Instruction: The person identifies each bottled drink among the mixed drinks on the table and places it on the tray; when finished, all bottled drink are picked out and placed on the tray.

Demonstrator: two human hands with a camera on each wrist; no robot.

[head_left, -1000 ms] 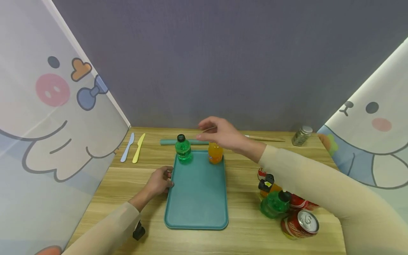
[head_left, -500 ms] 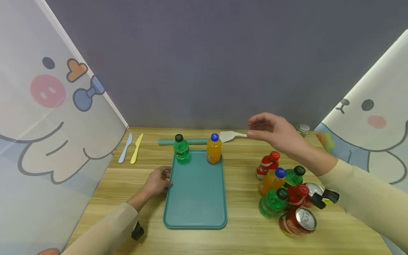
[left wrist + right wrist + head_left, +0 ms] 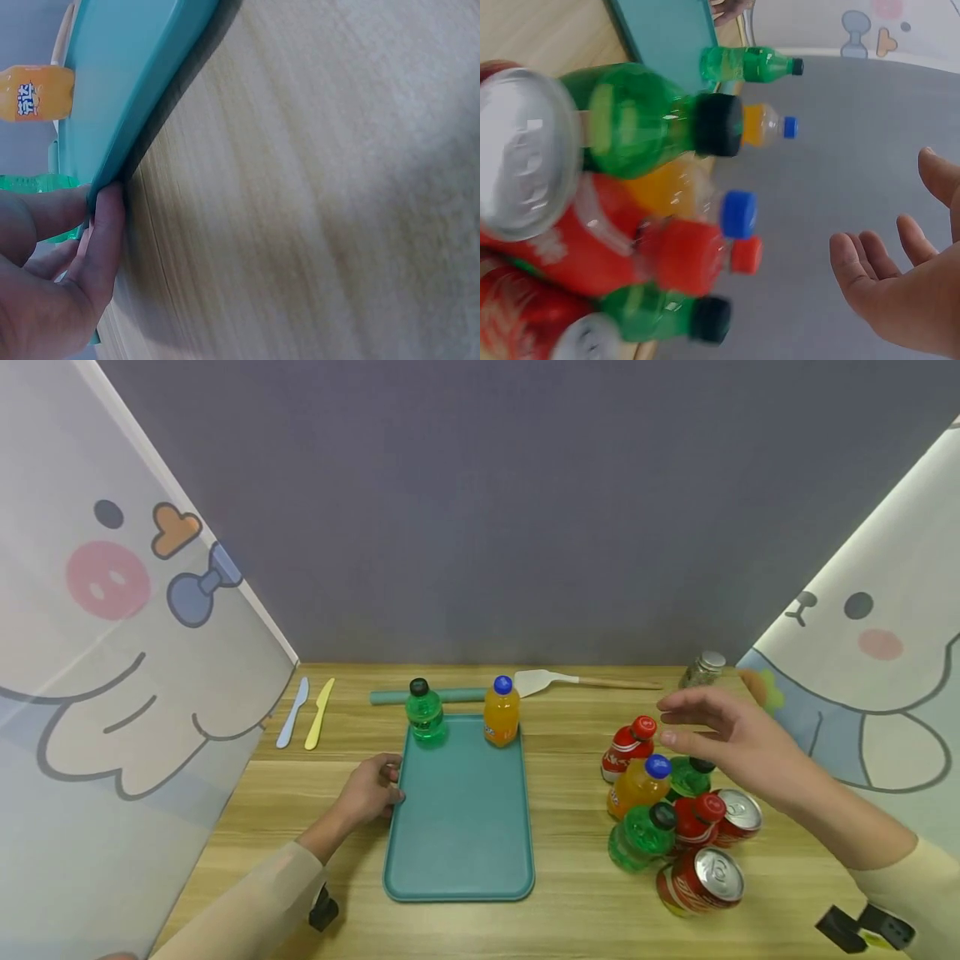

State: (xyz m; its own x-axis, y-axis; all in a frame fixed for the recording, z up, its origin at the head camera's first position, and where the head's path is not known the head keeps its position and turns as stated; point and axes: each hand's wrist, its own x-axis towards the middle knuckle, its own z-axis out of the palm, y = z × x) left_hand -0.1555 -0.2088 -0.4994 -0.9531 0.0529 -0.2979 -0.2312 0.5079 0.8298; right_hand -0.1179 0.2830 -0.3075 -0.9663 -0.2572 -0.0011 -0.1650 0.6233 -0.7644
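Note:
A teal tray (image 3: 457, 827) lies lengthwise on the wooden table. At its far end stand a green bottle (image 3: 424, 712) and an orange bottle (image 3: 501, 712). My left hand (image 3: 371, 787) holds the tray's left rim, thumb against the edge (image 3: 105, 232). My right hand (image 3: 716, 735) hovers with fingers spread, holding nothing, just above a cluster at the right: a red bottle (image 3: 626, 747), an orange bottle (image 3: 640, 783), a green bottle (image 3: 637, 839) and red cans (image 3: 701, 881). In the right wrist view the palm (image 3: 900, 277) is apart from the caps.
Along the back lie a blue knife (image 3: 291, 712), a yellow knife (image 3: 318, 714), a teal roll (image 3: 450, 695), a white spatula (image 3: 555, 680) and a spice jar (image 3: 701, 670). Cartoon-printed screens stand on both sides, a grey wall behind.
My right hand has swung from above the tray's orange bottle to the right and down, over the bottle cluster. The left hand has stayed on the tray's rim.

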